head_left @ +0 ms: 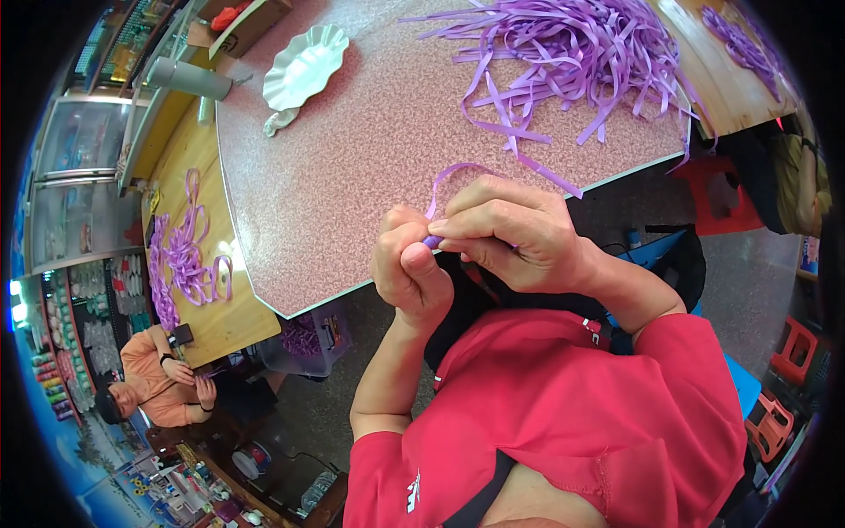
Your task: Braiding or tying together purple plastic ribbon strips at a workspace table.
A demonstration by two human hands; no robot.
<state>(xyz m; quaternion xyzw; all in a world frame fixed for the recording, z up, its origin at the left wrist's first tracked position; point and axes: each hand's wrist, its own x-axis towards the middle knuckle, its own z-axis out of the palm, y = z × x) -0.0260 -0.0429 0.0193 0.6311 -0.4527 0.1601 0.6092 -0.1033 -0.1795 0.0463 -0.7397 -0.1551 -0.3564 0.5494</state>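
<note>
On the red shirt (563, 422), near in the scene, shows a white emblem (414, 493) on the left of the chest: too stylised to read surely as letters. Farther off and to the right, at the same shirt's far edge, shows a small white mark (592, 331), creased and not legible. At far left, on the side of the box (255, 25), shows dark print, too small to make out. On the packs (88, 280) along the left shelves, cannot make out any word or number.

Grey floor (748, 273), red plastic stools (701, 189)
</note>
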